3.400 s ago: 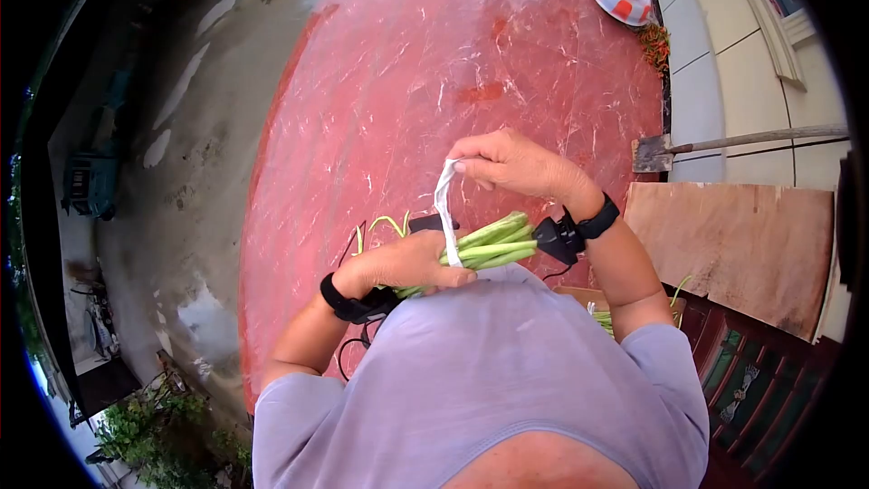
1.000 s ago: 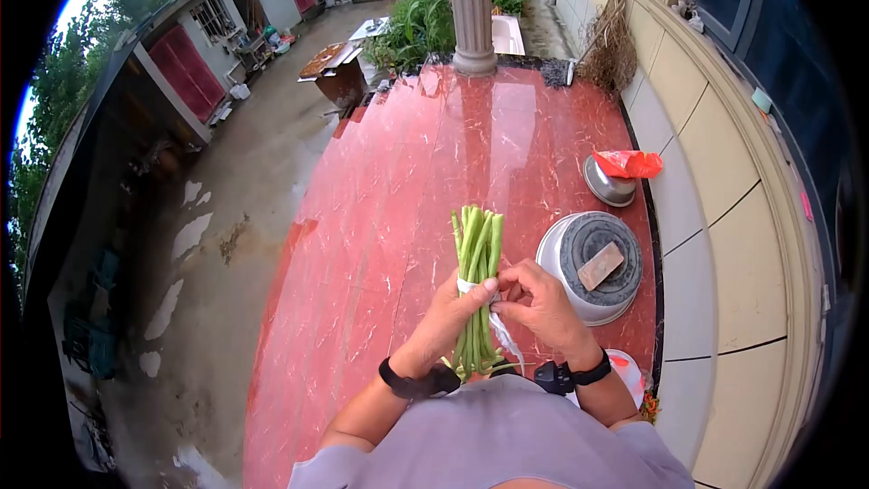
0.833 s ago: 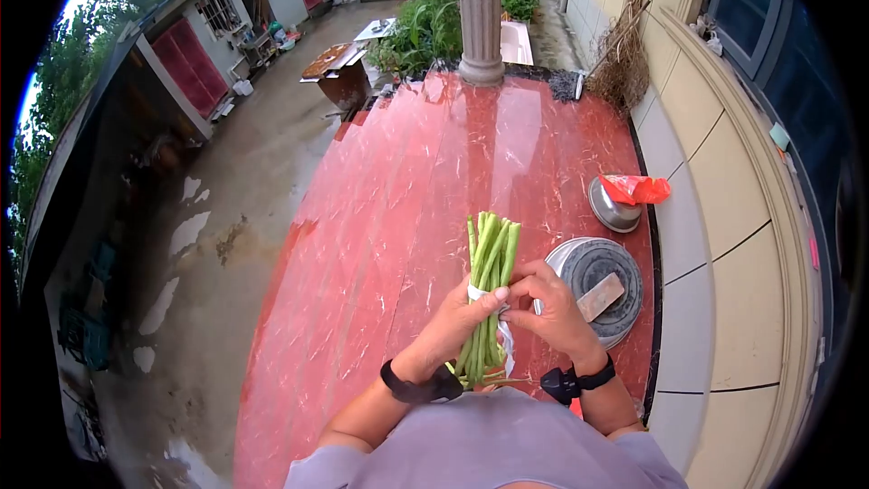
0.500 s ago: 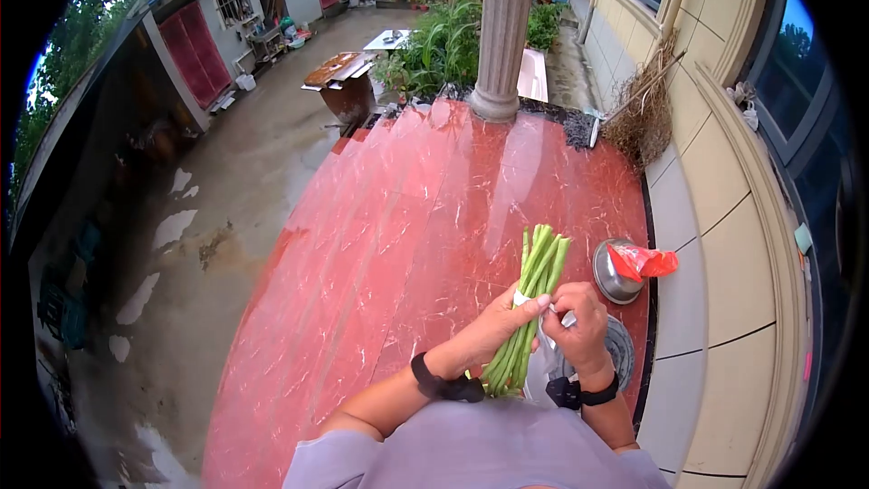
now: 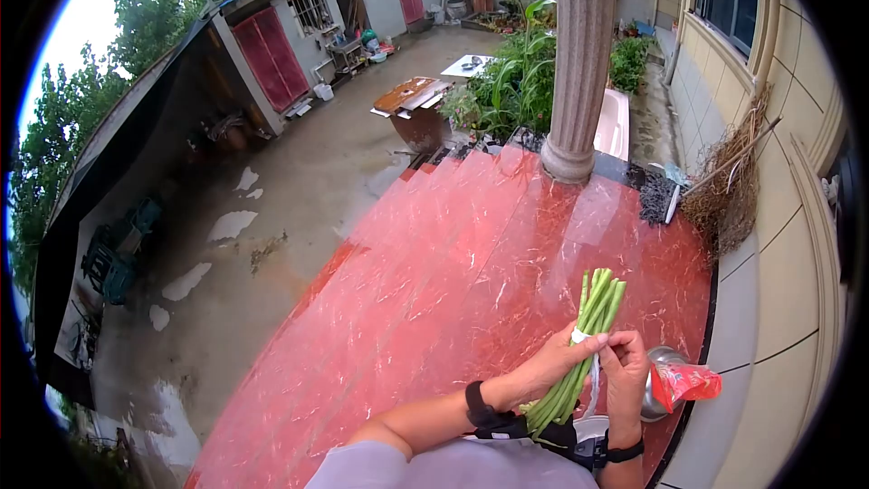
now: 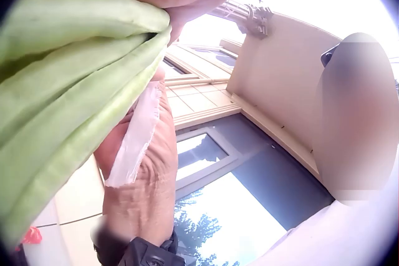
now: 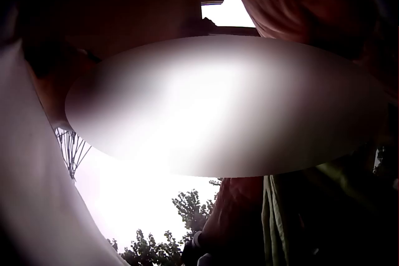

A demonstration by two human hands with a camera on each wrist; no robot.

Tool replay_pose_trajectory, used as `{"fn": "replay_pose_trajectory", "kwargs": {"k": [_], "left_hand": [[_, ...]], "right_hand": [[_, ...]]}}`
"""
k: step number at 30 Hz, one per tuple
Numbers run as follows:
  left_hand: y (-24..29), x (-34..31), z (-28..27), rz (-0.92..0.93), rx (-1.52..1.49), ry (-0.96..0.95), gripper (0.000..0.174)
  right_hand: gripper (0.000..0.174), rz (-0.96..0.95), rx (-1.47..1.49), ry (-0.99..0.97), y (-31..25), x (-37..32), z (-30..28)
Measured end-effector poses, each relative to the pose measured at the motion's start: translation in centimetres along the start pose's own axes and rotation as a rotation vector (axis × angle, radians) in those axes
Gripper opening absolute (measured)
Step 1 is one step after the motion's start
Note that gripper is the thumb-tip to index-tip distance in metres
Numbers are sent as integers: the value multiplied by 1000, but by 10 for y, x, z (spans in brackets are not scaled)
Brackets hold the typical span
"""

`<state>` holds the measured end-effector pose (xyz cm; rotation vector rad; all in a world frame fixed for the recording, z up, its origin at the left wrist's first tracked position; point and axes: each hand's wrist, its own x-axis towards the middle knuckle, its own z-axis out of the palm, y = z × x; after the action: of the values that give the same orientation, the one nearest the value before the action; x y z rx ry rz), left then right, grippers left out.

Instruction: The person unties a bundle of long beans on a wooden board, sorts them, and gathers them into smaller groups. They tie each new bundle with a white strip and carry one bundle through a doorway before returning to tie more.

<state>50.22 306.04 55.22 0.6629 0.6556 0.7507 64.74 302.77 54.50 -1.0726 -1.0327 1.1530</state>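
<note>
A bundle of long green beans (image 5: 598, 303) stands slightly tilted in front of the person's body, with a white strip (image 5: 580, 336) wrapped round its middle. The left hand (image 5: 552, 360) grips the bundle, its thumb lying across the strip. Close against the right side of the beans, the right hand (image 5: 625, 380) pinches the strip, and a loose tail hangs below. From the left wrist, the beans (image 6: 75, 85) loom large and the strip's frayed end (image 6: 138, 135) lies along the right hand. The right wrist view is dark and largely blurred, with some beans (image 7: 274, 222) at the bottom.
Below is a red tiled floor (image 5: 453, 281) beside a wet concrete yard (image 5: 299, 181). A metal bowl (image 5: 654, 403) with a red bag (image 5: 685, 387) stands right of the hands. Farther off are a stone pillar (image 5: 579, 72) and a twig broom (image 5: 733, 186) against the wall.
At first the right hand held the strip stretched up from the sideways bundle; now the strip is round the upright beans, both hands close together. The head view has swung up towards the yard.
</note>
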Motion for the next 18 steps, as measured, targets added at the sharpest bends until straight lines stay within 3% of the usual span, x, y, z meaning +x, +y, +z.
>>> {"fn": "replay_pose_trajectory", "kwargs": {"k": [6,10,13,16,18], "left_hand": [[37,132,43,-2,-18,74,29],[45,216,60,38,40,28,34],[59,266,75,35,-7,-4,38],[75,316,83,-10,-11,-29,40],[86,359,84,53,-9,-33,41]], "right_hand": [[16,239,144,-222,-20,134,-96],[14,243,110,-241,-33,206,-144],[12,177,-5,-250,-42,252,-169],[13,-121,-225,-95,-21,298,-189],[14,-263,-309,-15,-15,337,-195]]}}
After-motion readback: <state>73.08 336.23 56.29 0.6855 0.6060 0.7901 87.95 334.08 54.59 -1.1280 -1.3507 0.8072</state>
